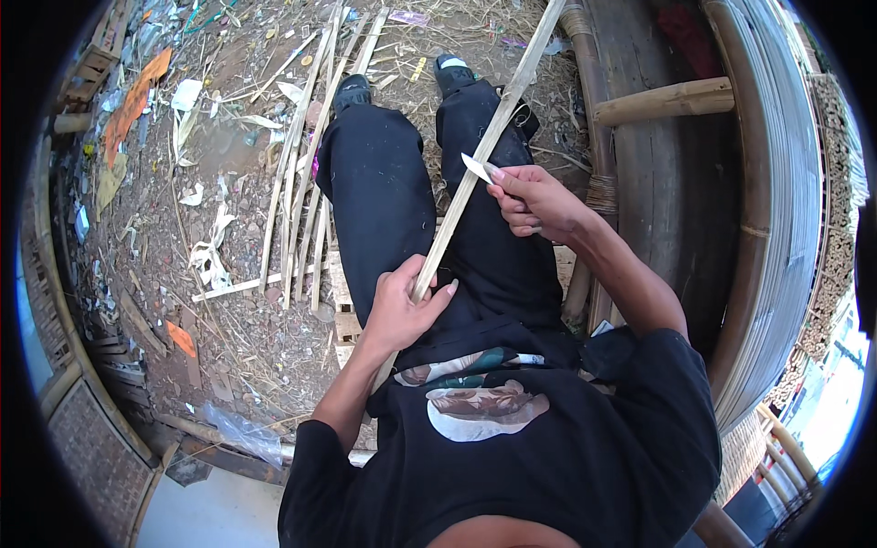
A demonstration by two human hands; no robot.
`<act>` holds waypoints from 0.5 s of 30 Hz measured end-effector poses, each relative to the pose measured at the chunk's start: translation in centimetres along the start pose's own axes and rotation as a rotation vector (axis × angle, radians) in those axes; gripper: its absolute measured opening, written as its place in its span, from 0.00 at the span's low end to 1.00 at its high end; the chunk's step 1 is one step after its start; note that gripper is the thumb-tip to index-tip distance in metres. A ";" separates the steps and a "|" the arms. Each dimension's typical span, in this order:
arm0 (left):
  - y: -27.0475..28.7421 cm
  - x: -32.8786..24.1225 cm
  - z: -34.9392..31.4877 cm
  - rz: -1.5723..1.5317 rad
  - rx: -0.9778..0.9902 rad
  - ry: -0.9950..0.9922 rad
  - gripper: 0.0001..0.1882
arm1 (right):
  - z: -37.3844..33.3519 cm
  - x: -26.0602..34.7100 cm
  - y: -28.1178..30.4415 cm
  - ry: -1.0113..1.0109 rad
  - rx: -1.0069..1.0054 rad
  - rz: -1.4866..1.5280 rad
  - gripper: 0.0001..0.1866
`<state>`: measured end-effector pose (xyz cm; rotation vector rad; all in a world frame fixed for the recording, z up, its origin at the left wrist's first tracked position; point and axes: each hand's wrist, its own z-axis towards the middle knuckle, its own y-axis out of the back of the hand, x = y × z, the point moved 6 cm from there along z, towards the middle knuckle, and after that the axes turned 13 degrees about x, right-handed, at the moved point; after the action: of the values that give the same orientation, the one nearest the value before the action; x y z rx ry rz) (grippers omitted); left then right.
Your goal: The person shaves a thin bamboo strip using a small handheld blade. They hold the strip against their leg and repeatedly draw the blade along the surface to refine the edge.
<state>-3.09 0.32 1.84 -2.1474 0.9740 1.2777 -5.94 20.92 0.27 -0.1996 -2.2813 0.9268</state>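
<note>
A long pale bamboo strip slants across my lap, from my left side up past my right knee to the top edge. My left hand is wrapped round its lower part, thumb stretched along it. In my closed right hand is a knife; its handle is mostly hidden in the fist. The bright, pointed blade lies across the strip near my right thigh, and whether it cuts into the surface I cannot tell.
Several split bamboo strips lie on the littered ground left of my legs. To the right stands a bamboo frame with a crossbar. Orange scraps and a clear plastic bag lie farther left.
</note>
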 end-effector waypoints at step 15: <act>-0.9 0.6 4.5 -0.196 -0.003 -0.055 0.13 | -2.9 4.0 -1.2 0.317 -0.574 -1.651 0.19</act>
<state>-4.68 3.77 -0.79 -2.1379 0.7203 1.2360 -7.05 23.15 4.66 1.0566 -1.5250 -0.5718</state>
